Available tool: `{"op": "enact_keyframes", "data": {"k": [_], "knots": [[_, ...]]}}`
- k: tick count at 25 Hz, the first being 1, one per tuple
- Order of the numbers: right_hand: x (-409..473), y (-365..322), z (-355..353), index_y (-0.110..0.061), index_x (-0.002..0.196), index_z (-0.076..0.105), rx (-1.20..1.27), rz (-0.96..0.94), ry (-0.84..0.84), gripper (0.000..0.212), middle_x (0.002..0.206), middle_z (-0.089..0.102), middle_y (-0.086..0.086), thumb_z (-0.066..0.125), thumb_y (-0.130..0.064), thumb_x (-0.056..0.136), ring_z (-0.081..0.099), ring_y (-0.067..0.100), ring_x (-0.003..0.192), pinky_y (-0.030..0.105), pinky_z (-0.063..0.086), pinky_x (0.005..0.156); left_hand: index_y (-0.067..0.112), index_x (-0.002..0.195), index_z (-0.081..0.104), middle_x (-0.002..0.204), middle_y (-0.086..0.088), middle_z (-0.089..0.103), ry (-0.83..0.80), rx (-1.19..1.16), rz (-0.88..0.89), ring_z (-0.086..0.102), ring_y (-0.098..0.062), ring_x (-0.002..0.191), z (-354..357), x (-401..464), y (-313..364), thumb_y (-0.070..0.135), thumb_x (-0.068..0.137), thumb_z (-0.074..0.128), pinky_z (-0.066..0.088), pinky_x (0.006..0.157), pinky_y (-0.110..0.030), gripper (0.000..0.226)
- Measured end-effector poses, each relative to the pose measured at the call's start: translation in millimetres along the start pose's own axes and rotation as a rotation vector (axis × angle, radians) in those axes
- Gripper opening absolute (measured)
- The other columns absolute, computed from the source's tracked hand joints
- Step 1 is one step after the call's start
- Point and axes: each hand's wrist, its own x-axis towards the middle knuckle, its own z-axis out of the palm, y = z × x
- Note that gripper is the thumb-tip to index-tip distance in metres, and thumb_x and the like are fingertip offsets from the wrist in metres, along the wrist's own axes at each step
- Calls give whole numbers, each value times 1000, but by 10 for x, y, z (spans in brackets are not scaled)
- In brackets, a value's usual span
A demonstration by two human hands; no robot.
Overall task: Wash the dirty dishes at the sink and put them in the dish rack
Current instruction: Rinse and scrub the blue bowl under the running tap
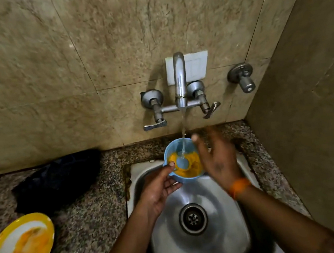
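a beige stone-tiled wall (104, 38) and a speckled granite counter (92, 214) frame a small steel sink (218, 223) set into a corner, where dishwashing is under way. water runs in a thin stream from the wall-mounted tap (179, 80) into a blue bowl (180, 176) smeared inside with yellow-orange food residue, held above the back of the basin. the person's left hand (161, 190) holds the bowl from its near left side, thumb hooked over the rim and fingers curled beneath it. the right hand (217, 157), an orange band (239, 187) at its wrist, sits just beside the bowl's right side with fingers spread and fairly straight; it is motion-blurred, and whether it touches the bowl cannot be told.

judging from the scene, the job is at an early stage: the bowl is only being rinsed and much residue clings to its inner wall. a yellow-rimmed plate (17, 252) streaked with the same orange food lies unwashed on the counter at far left, well apart from the sink. a dark bundle of cloth or bag (59, 182) rests on the counter between plate and wall. the basin itself holds no other dishes around its drain (192, 218). no dish rack is in view, so nothing can be said to be racked; both the bowl and the plate appear left to finish.
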Motion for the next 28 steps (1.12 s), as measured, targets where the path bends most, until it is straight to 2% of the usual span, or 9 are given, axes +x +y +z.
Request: {"op": "enact_keyframes", "data": {"k": [3, 6, 10, 14, 16, 19, 22, 25, 28], "knots": [[-528, 89, 36, -21, 130, 64, -391, -434, -378, 54, 120, 72, 4, 54, -61, 95, 68, 22, 109, 31, 54, 85, 13, 102, 74, 87, -10, 78, -16, 51, 61, 74, -20, 75, -27, 1, 12, 25, 93, 69, 62, 70, -32, 15], [-473, 157, 138, -18, 124, 67, -705, -390, -487, 65, 115, 72, 9, 55, -69, 85, 68, 30, 105, 36, 53, 88, 11, 105, 77, 92, -9, 79, -44, 207, 87, 75, -19, 75, 55, -27, -77, 24, 91, 74, 59, 71, -31, 19], [-288, 73, 255, -32, 142, 51, -264, -220, -794, 70, 141, 58, 1, 52, -72, 85, 55, 21, 128, 40, 48, 105, 8, 106, 78, 96, -13, 79, 28, 283, 130, 73, -27, 84, 59, 19, 32, 27, 84, 82, 58, 85, -44, 29], [-463, 203, 166, -25, 127, 63, -537, -555, -614, 50, 113, 73, 1, 60, -56, 88, 69, 23, 101, 35, 56, 78, 7, 107, 75, 106, -22, 78, 22, 311, 133, 75, -35, 89, -206, 50, 242, 38, 60, 89, 59, 91, -54, 58], [-382, 200, 242, -10, 139, 56, -791, -507, -540, 68, 123, 67, 16, 65, -49, 84, 65, 36, 110, 42, 53, 91, 9, 107, 75, 105, -21, 78, -6, 338, 143, 74, -33, 88, -169, 18, 227, 36, 61, 88, 59, 91, -53, 55], [-311, 107, 418, -10, 158, 30, -376, -374, -711, 85, 159, 37, 18, 68, -39, 89, 35, 33, 147, 38, 31, 119, 8, 107, 74, 97, -16, 79, 2, 319, 166, 74, -31, 84, -114, 6, 283, 19, 80, 84, 59, 91, -52, 30], [-378, 102, 329, -21, 155, 39, -78, -363, -824, 71, 153, 50, 2, 68, -34, 92, 47, 18, 139, 28, 39, 114, 9, 107, 73, 95, -11, 78, 46, 299, 215, 76, -23, 80, -167, 0, 360, 8, 88, 76, 65, 79, -42, 20], [-272, 417, 183, -15, 147, 47, -600, -751, -691, 65, 140, 60, 10, 60, -28, 85, 56, 32, 129, 47, 41, 113, 6, 112, 71, 97, -13, 78, 104, 242, 243, 77, -20, 79, -169, -23, 306, 1, 88, 75, 63, 65, -31, 25], [-76, 652, 173, -6, 139, 57, -863, -776, -507, 61, 143, 57, 21, 61, -18, 79, 45, 40, 141, 59, 30, 119, 5, 115, 71, 96, -12, 79, 136, 218, 258, 77, -23, 82, -92, -2, 246, 1, 85, 78, 62, 66, -32, 31]]}}
